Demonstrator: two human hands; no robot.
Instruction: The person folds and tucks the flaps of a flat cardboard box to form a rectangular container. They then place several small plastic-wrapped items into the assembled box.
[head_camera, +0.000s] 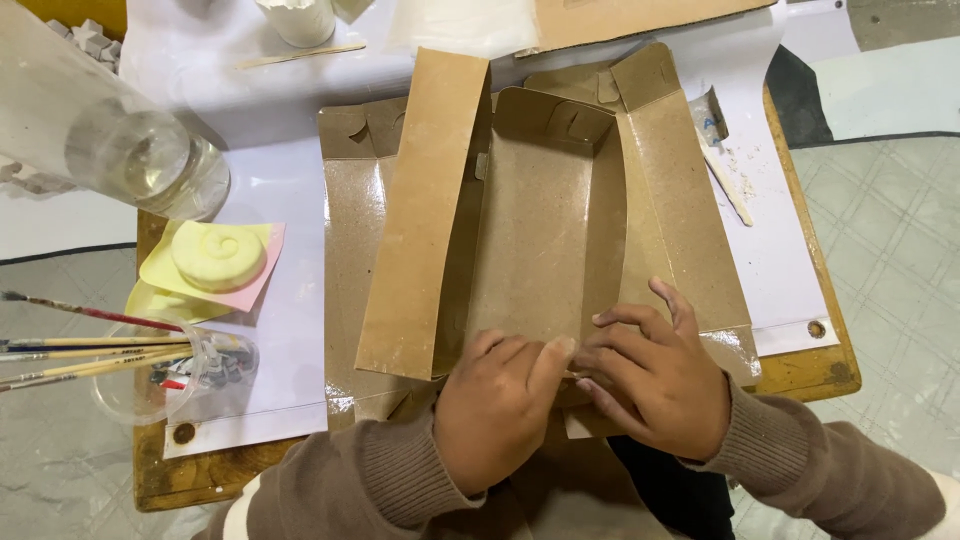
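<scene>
A small wooden bench (815, 375) carries a white sheet (275, 200) spread over most of its top, and the things around the work crowd its left side: a clear glass jar (150, 160) lying near the upper left corner, a pale yellow spiral shape (218, 255) resting on yellow and pink paper pieces (262, 280) below it, and several paintbrushes (85, 350) whose tips lie in a clear plastic cup (150, 385) at the left edge. At the top stand a white ribbed cup (297, 20) and a flat wooden stick (300, 55); on the right of the sheet lies another stick (727, 180) smeared with white crumbs. None of these lies across the brown cardboard box (540, 230), which sits unfolded in the middle of the bench, its glossy inner lining facing up. Its left side panel (425, 210) stands raised and leans inward, the far end wall is folded up with slotted tabs showing, and the right side panel slopes outward. The left hand (497, 400) is curled, fingers bent, pressing on the near edge of the box; the right hand (655, 375) is just beside it, fingers pinching the near flap at the fold. The two hands' fingertips nearly touch. Brown knitted sleeves cover both wrists.
</scene>
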